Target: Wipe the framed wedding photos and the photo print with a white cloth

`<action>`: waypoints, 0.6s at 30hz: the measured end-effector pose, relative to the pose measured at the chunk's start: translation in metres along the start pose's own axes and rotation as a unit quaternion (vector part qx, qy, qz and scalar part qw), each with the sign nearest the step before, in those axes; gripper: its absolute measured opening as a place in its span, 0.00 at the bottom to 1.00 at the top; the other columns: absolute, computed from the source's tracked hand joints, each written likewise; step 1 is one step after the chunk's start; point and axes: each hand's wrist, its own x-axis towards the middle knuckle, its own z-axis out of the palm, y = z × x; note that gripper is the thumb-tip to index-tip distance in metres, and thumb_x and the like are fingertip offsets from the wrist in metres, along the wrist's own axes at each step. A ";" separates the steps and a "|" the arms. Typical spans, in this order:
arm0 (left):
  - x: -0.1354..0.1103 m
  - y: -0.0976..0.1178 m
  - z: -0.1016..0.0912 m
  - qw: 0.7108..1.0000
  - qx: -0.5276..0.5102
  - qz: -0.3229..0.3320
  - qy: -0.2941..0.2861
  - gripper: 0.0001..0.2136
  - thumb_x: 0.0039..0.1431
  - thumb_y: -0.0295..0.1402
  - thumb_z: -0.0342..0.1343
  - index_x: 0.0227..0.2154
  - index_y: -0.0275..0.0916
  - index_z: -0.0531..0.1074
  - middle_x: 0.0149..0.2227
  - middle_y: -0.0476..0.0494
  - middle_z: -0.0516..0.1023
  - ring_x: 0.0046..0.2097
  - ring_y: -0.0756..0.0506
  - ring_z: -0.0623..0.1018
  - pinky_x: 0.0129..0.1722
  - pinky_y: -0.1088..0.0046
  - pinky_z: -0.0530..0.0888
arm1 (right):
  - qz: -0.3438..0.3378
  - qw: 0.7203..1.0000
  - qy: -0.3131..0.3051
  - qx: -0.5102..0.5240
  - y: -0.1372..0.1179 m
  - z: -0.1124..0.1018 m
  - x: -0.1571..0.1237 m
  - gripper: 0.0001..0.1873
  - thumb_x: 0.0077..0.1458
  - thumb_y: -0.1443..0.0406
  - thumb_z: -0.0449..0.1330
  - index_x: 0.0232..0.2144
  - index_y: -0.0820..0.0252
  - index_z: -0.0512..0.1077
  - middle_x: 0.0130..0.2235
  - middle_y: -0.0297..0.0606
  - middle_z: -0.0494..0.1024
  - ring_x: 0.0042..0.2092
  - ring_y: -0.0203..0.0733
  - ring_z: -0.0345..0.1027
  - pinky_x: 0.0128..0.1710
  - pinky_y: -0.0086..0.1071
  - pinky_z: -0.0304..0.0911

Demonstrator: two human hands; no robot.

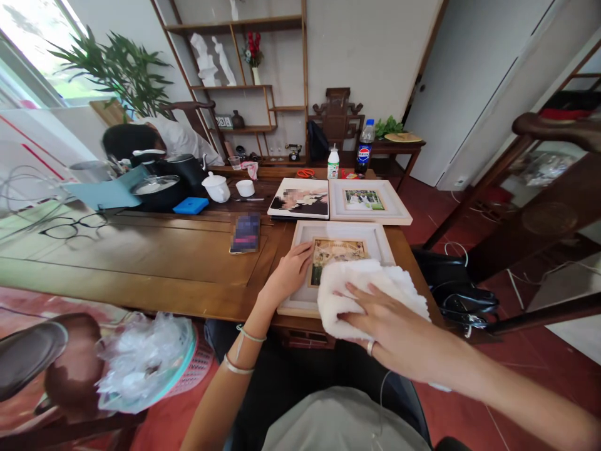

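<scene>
A white picture frame (381,241) with a small photo (335,249) in its middle lies on the wooden table in front of me. My left hand (297,266) rests on its left side, fingers stretched out over the border and up to the edge of the photo. In my right hand (375,313) is a fluffy white cloth (354,279), pressed down over the frame's lower right part, which it hides. Just beyond lie a second white frame (399,210) with a photo and, left of it, a flat picture panel (277,203).
A phone (246,232) lies left on the table (188,250). Farther back are a white teapot (216,186), a blue box (191,205), a white bottle (333,164) and a cola bottle (365,150). A bagged basket (188,369) stands lower left. Another person (178,134) leans at the far side.
</scene>
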 end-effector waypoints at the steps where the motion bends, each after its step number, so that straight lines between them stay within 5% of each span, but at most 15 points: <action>1: 0.000 0.000 0.000 1.000 0.001 0.000 0.000 0.18 0.64 0.28 0.43 0.54 0.36 0.67 0.58 0.38 0.67 0.61 0.43 0.65 0.59 0.60 0.65 | 0.011 1.000 0.018 -0.002 -0.001 0.005 -0.001 0.29 0.45 0.77 0.52 0.50 0.57 0.69 0.63 0.45 0.59 0.65 0.55 0.43 0.60 0.56 0.47; 5: 0.000 0.003 -0.002 1.000 -0.005 0.003 0.006 0.18 0.64 0.27 0.43 0.54 0.37 0.67 0.58 0.38 0.67 0.60 0.43 0.66 0.60 0.61 0.65 | 0.063 0.991 0.100 -0.058 0.035 0.018 0.014 0.33 0.44 0.77 0.52 0.54 0.59 0.65 0.65 0.48 0.54 0.65 0.56 0.43 0.60 0.56 0.47; 12: -0.001 0.007 -0.006 1.000 -0.002 -0.014 -0.012 0.19 0.64 0.27 0.42 0.55 0.35 0.66 0.59 0.37 0.66 0.60 0.42 0.65 0.59 0.59 0.65 | 0.137 0.958 0.153 -0.200 0.130 -0.005 0.068 0.35 0.42 0.81 0.52 0.54 0.59 0.66 0.65 0.45 0.52 0.66 0.59 0.39 0.60 0.60 0.42; 15: -0.001 0.004 -0.004 1.000 -0.003 -0.006 -0.010 0.19 0.63 0.27 0.43 0.55 0.36 0.66 0.59 0.38 0.66 0.60 0.42 0.66 0.59 0.59 0.65 | 0.123 0.969 0.112 -0.184 0.127 -0.002 0.081 0.34 0.42 0.81 0.51 0.53 0.60 0.68 0.65 0.45 0.54 0.65 0.61 0.42 0.59 0.60 0.44; 18: 0.000 0.002 -0.003 1.000 0.000 -0.005 -0.009 0.19 0.64 0.28 0.42 0.55 0.36 0.66 0.59 0.37 0.66 0.60 0.42 0.65 0.59 0.59 0.65 | 0.103 0.982 0.073 -0.142 0.096 0.007 0.074 0.35 0.42 0.81 0.50 0.53 0.61 0.68 0.65 0.45 0.54 0.64 0.63 0.43 0.58 0.60 0.46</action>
